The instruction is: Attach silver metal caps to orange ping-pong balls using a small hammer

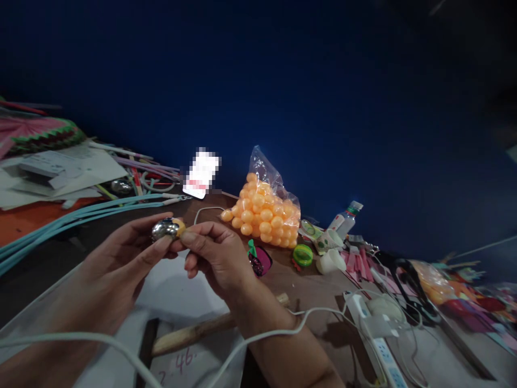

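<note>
My left hand (129,253) is closed around a shiny silver ball (165,229), held between thumb and fingers above the table. At the ball's right side sits a small yellow-orange piece (179,226); whether it is joined to the ball I cannot tell. My right hand (216,253) pinches this piece between thumb and forefinger, the other fingers curled beneath. Below the hands a hammer with a wooden handle (194,335) lies on a white sheet (181,285) with handwritten numbers, partly covered by my right forearm.
A clear bag of orange balls (264,213) stands behind my hands, near a lit phone (201,175). Right of it are a green ball (302,255), white cups (331,261) and a bottle (348,218). A white cable (283,332) crosses in front to a power strip (382,345). Blue cords (100,207) lie left.
</note>
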The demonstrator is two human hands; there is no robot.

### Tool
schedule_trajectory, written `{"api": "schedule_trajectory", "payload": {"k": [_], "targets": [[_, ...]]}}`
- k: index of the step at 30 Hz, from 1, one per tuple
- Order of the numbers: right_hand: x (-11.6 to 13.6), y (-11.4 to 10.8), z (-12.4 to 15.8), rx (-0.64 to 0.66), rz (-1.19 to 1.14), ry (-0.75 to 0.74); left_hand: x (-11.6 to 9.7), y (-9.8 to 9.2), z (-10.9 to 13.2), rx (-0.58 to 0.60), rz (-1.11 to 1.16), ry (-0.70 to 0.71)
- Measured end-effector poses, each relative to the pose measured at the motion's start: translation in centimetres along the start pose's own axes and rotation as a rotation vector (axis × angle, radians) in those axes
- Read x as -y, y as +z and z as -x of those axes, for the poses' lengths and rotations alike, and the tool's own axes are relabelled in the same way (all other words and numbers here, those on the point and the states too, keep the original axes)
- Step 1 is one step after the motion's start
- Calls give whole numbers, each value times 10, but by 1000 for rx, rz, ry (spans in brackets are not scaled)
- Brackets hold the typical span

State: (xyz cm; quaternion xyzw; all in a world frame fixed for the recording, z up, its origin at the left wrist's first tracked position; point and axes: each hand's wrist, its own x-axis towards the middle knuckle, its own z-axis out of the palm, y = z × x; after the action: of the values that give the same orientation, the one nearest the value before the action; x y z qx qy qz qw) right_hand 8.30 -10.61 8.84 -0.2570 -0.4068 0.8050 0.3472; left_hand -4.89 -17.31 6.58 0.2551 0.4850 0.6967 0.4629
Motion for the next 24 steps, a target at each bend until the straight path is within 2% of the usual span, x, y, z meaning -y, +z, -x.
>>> {"api": "schedule_trajectory", "payload": {"k": [11, 20, 24], "targets": [[2, 0, 0, 3, 6, -10, 0, -6, -1, 23, -137, 52], [3, -1, 1, 11, 22, -11, -2, -6, 1, 14, -171, 92], [3, -1, 1, 14, 28, -10, -2, -6, 0, 45, -174, 117]]}}
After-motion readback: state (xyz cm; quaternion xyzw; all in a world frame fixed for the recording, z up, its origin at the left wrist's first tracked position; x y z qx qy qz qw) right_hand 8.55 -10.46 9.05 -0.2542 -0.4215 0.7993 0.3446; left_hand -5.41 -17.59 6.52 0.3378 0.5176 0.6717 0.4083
